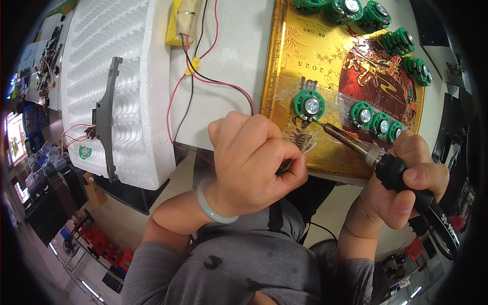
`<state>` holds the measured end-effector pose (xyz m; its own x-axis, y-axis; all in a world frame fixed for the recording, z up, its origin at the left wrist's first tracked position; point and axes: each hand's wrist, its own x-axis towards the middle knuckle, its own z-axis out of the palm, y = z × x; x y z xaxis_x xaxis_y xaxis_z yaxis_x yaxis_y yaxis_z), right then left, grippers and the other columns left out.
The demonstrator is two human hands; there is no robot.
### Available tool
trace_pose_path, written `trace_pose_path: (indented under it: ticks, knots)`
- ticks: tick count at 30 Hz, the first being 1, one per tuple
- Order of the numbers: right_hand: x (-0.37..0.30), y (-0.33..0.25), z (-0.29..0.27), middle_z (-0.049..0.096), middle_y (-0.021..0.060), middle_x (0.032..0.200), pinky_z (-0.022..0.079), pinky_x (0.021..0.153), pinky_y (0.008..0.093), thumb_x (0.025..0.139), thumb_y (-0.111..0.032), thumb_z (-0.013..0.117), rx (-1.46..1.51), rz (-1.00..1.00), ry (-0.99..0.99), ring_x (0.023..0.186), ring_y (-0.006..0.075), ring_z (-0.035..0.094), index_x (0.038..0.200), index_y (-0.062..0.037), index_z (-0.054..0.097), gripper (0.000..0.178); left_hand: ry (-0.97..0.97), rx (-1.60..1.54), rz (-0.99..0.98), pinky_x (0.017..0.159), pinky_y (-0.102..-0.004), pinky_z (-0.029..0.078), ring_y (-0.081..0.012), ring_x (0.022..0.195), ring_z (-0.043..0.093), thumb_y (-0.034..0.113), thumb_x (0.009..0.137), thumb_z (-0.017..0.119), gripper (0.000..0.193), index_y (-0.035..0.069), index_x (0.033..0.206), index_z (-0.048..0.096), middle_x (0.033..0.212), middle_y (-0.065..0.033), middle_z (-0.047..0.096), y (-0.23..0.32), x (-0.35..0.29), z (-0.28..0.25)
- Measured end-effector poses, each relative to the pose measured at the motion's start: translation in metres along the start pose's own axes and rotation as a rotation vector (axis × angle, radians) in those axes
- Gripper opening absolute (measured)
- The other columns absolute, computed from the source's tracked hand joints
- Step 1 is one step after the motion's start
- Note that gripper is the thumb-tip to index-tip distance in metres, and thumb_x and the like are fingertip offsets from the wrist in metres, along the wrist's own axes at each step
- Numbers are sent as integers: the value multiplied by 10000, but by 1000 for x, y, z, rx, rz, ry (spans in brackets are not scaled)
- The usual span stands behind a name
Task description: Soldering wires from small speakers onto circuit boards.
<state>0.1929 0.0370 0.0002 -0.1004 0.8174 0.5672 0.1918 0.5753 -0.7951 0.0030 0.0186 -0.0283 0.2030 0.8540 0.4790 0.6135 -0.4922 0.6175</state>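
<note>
Green round speaker with a silver centre (pixel 309 104) sits face-on near the front left part of a gold rectangular tray with a red patterned panel (pixel 305 51), small solder tabs on its near edge. Right hand (pixel 386 201) is wrapped around a black-handled soldering iron with a metal barrel (pixel 373 155); tip points left, right at those tabs. Can't tell from here if it's touching or just off. Left hand (pixel 254 165) is curled, thumb and index pinched on thin pale strands (pixel 310 146) just below the speaker; inside of that fist is hidden. Three more green speakers (pixel 379 125) lie in a slanting row to the right, on clear film. More green speakers, some stacked (pixel 396 41), run along the tray's far and right edges. Tray's on the white table (pixel 239 40). Left of it: yellow-wrapped block (pixel 175 25), red and black wires (pixel 223 82) trailing off it. Further left, white ribbed foam tray (pixel 152 127) carrying a curved dark grey plastic strip (pixel 105 117), with red leads and a small green disc (pixel 85 152) beside it.
</note>
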Motion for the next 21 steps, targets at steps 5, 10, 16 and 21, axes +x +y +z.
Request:
trace_pose_path:
  ticks: [5,10,16,21]
  knots:
    - [0,-8,1,274,-19,503,200,466,250,722,-304,520,40,-6,214,475,99,243,742,-109,390,235,-24,-31,-3,558,-271,280,-180,578,383,3,492,662,240,123,647,523,630,-9,430,4,2,-2]
    - [1,-2,-11,286,-18,499,211,477,253,758,-304,491,66,-70,329,477,96,255,798,-100,443,214,-135,-48,-65,615,-310,291,-196,632,430,106,566,693,200,147,710,560,693,3,468,11,-4,-12]
    - [-2,-7,-28,348,-6,556,249,464,209,778,-299,539,145,-79,432,487,79,308,853,-83,444,247,-227,-186,-97,668,-308,335,-214,705,481,109,634,673,178,92,765,555,744,-34,511,36,-11,-21]
    - [-16,-18,-38,298,-22,543,224,453,209,768,-278,527,85,-92,528,486,72,268,830,-80,429,230,-214,-548,-249,570,-297,418,-234,631,530,40,706,619,130,35,788,519,723,-79,547,49,-8,-13]
